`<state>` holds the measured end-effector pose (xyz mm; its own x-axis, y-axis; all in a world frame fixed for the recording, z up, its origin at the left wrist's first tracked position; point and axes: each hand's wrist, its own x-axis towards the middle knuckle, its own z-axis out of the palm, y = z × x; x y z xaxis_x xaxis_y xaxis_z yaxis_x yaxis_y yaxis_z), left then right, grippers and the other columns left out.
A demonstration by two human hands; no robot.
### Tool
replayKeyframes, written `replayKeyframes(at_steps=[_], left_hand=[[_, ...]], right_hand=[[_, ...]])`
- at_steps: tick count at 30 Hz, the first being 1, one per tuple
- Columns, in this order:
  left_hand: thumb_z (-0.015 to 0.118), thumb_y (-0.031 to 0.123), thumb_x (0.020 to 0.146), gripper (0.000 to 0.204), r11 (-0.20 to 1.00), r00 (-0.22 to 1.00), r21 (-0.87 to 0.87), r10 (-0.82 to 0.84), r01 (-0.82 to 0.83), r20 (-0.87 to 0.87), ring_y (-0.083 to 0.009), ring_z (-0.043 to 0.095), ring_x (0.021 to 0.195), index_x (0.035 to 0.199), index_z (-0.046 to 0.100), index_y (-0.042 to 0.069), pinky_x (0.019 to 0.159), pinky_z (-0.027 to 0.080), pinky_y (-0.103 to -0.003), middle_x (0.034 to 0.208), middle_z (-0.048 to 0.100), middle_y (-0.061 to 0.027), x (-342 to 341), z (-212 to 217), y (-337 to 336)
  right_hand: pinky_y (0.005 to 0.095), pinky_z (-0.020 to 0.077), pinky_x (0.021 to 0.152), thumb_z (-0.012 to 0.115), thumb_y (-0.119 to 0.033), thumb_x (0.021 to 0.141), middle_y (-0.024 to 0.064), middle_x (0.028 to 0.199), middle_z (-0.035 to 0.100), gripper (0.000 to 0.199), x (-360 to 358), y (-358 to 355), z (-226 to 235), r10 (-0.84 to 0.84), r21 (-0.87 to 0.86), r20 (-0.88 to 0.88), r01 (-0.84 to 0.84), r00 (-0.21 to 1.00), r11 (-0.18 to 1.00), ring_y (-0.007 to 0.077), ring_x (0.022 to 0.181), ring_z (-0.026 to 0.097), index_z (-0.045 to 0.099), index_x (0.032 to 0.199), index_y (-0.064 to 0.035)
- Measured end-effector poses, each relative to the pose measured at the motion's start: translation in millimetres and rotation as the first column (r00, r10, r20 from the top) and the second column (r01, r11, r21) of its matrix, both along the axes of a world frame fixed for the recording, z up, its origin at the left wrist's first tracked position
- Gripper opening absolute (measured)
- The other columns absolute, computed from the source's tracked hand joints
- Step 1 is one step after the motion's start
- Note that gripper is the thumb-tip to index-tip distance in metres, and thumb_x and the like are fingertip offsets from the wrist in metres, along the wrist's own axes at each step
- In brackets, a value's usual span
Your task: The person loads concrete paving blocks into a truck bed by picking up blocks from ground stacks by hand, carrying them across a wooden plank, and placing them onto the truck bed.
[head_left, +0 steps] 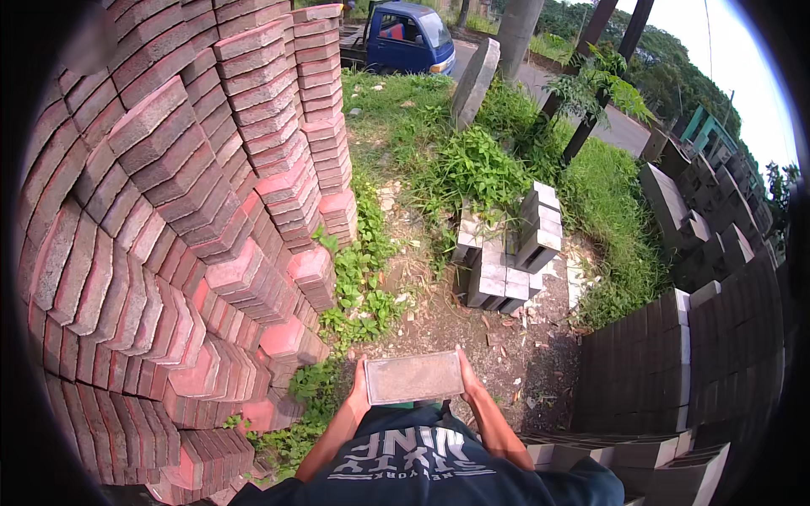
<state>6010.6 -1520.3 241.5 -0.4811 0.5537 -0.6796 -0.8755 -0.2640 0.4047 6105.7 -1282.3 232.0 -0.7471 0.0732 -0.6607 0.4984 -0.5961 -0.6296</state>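
Observation:
A rectangular grey-brown concrete paving brick (413,378) is held level in front of my body, its broad face up. My left hand (359,386) presses against its left end, and my right hand (468,379) grips the right end. The undersides of the fingers are hidden by the brick. Ahead and to the right, on the dirt, stands a small group of grey hollow concrete blocks (498,278), with some stacked higher (540,228).
Tall stacks of reddish hexagonal pavers (245,101) fill the left side. Dark stacked slabs (633,363) and more grey blocks (717,211) line the right. Weeds (363,295) edge the dirt path (405,329). A blue truck (401,38) stands by the road.

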Motion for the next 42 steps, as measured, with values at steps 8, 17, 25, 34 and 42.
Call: replayKeyframes(at_steps=[8, 17, 25, 34, 42], left_hand=[[0.03, 0.072, 0.083, 0.085, 0.998, 0.994, -0.002, 0.068, -0.068, -0.082, -0.0315, 0.058, 0.107, 0.122, 0.054, 0.001, 0.093, 0.045, -0.044, 0.119, 0.059, -0.0168, -204, -47, 124], [0.026, 0.071, 0.085, 0.082, 0.999, 0.996, -0.003, -0.032, 0.032, -0.088, -0.0284, 0.06, 0.104, 0.121, 0.056, 0.003, 0.092, 0.045, -0.042, 0.116, 0.061, -0.0141, -483, 25, 249], [0.03, 0.066, 0.085, 0.075, 0.999, 0.998, 0.015, 0.029, -0.028, -0.051, -0.0269, 0.062, 0.099, 0.117, 0.058, 0.004, 0.089, 0.047, -0.04, 0.111, 0.063, -0.0135, -670, 46, 319], [0.041, 0.062, 0.077, 0.073, 0.984, 0.98, 0.002, 0.175, -0.176, 0.094, -0.0317, 0.061, 0.096, 0.112, 0.06, 0.001, 0.088, 0.046, -0.044, 0.109, 0.063, -0.0171, -865, 53, 406], [0.034, 0.064, 0.082, 0.076, 0.966, 0.966, -0.022, 0.257, -0.257, 0.014, -0.0298, 0.061, 0.102, 0.122, 0.055, 0.002, 0.093, 0.045, -0.039, 0.116, 0.061, -0.0169, -1008, 130, 462]], right_hand=[[0.0416, 0.034, 0.103, 0.031, -0.068, 0.087, 0.0165, 0.132, 0.049, 0.08, -215, 130, 10, 0.031, 0.023, -0.014, -0.03, 0.999, 0.999, 0.0282, 0.12, 0.048, 0.049, 0.126, -0.0004], [0.0403, 0.0355, 0.101, 0.034, -0.068, 0.087, 0.0139, 0.128, 0.052, 0.078, -476, 242, 36, -0.072, 0.028, -0.037, 0.073, 0.997, 0.997, 0.0261, 0.116, 0.051, 0.05, 0.126, -0.003], [0.0395, 0.0385, 0.098, 0.035, -0.068, 0.086, 0.0137, 0.125, 0.055, 0.078, -687, 325, 41, 0.001, -0.005, 0.014, -0.001, 1.0, 1.0, 0.0256, 0.112, 0.053, 0.052, 0.124, -0.0023], [0.0398, 0.0381, 0.099, 0.034, -0.069, 0.086, 0.0137, 0.127, 0.053, 0.08, -916, 422, 62, 0.21, -0.026, 0.059, -0.209, 0.976, 0.978, 0.0253, 0.114, 0.052, 0.05, 0.127, -0.0019], [0.0403, 0.0389, 0.097, 0.034, -0.071, 0.085, 0.0143, 0.123, 0.056, 0.081, -1080, 473, 148, 0.21, -0.021, -0.003, -0.21, 0.978, 0.978, 0.0267, 0.109, 0.053, 0.052, 0.124, -0.0032]])
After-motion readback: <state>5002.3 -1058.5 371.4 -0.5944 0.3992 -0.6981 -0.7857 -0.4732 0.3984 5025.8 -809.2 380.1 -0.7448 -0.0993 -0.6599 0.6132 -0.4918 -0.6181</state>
